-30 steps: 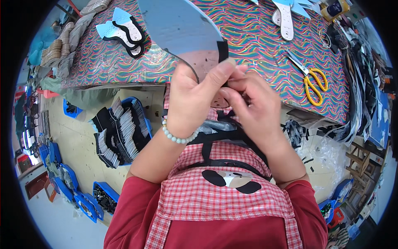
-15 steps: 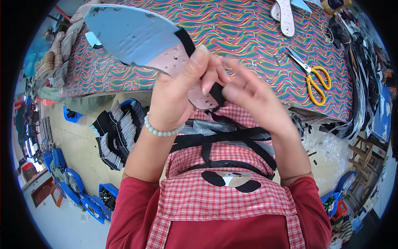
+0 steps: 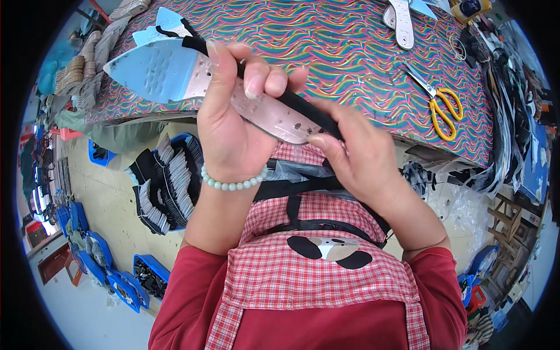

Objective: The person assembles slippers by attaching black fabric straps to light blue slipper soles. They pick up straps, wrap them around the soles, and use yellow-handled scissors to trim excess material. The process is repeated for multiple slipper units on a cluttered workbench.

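Above the table's near edge I hold a shoe insole board [image 3: 153, 67], light blue at its pointed end and pink toward the rounded heel. A black strip [image 3: 303, 109] runs along its far edge and hangs down past the heel toward my apron. My left hand [image 3: 236, 99] grips the middle, thumb on the near side and fingers curled over the strip. With thumb and fingers my right hand [image 3: 359, 149] pinches the heel end and the strip together. More light-blue insole boards [image 3: 168, 20] with black edging lie on the table behind the pointed end.
Yellow-handled scissors [image 3: 438, 105] lie on the patterned tablecloth [image 3: 350, 52] at right. A pale sole-shaped piece [image 3: 402, 26] rests farther back. Black strips [image 3: 513, 111] hang at the right edge. On the floor at left stand a bin of stacked black-and-white pieces [image 3: 169, 181] and several blue bins [image 3: 125, 289].
The insole board has tilted flatter, its pointed end coming lower. My right hand has moved to the heel and gripped it; the black strip now lies along the board's edge.
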### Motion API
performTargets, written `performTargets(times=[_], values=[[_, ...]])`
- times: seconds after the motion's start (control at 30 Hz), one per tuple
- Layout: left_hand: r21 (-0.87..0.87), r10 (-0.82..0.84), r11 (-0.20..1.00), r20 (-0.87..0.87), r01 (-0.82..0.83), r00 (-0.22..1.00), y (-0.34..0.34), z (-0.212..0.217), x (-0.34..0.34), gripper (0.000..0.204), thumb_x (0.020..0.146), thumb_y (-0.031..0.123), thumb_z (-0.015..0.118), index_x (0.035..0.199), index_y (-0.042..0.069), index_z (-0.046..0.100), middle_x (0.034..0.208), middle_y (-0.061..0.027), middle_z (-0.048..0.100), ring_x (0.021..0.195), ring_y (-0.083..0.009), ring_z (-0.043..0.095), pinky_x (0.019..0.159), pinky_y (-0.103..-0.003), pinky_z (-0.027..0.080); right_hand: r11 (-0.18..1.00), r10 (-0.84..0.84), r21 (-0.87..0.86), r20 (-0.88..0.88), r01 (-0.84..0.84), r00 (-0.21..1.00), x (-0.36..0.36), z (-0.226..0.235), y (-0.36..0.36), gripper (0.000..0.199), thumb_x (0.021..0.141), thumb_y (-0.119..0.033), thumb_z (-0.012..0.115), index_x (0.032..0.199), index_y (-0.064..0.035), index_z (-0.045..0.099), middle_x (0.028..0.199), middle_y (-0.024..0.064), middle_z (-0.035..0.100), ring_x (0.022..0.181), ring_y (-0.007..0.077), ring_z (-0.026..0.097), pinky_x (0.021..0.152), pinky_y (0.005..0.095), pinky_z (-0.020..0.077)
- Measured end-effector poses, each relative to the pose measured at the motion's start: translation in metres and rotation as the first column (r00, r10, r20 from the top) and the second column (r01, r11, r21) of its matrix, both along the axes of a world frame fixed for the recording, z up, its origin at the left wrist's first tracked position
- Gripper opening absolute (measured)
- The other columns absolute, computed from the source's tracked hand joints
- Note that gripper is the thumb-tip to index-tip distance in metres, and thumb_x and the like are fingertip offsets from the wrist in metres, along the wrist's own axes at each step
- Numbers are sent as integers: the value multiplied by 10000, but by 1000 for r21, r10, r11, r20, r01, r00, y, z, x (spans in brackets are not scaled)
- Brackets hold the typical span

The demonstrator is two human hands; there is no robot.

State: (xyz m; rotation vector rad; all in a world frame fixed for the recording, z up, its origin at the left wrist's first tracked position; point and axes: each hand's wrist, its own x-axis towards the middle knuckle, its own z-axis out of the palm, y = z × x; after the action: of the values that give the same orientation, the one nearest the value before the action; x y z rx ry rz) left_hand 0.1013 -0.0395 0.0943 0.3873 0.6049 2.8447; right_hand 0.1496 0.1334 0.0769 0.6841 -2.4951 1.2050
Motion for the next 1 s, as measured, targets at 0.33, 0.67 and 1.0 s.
performTargets(times=[0.33, 0.67, 1.0], values=[[-726, -10, 69, -687, -684, 727, -18, 18, 20, 246, 876, 194, 612, 1063, 33, 611, 894, -124, 640, 884, -244, 607, 779, -363, 478, 975, 107, -220, 358, -27, 928, -22, 21, 29, 231, 928, -139, 530, 1103, 11, 518, 821, 129, 612, 708, 246, 626, 625, 341, 482], [-935, -365, 200, -348, -292, 864, -14, 34, 10, 222, 792, 186, 712, 923, 13, 668, 790, -132, 637, 691, -268, 602, 627, -345, 464, 949, 229, -262, 196, -174, 954, -29, 60, 30, 311, 869, -132, 624, 1147, -8, 560, 908, 69, 614, 742, 113, 589, 627, 227, 446], [-790, 207, 494, -297, -362, 932, 26, 2, 21, 505, 944, 341, 546, 1224, -78, 522, 975, -101, 647, 779, -122, 598, 644, -239, 469, 787, -2, -610, 143, 90, 990, -14, -3, -12, 107, 816, -37, 674, 915, -20, 640, 861, 81, 599, 768, 193, 591, 678, 283, 470]])
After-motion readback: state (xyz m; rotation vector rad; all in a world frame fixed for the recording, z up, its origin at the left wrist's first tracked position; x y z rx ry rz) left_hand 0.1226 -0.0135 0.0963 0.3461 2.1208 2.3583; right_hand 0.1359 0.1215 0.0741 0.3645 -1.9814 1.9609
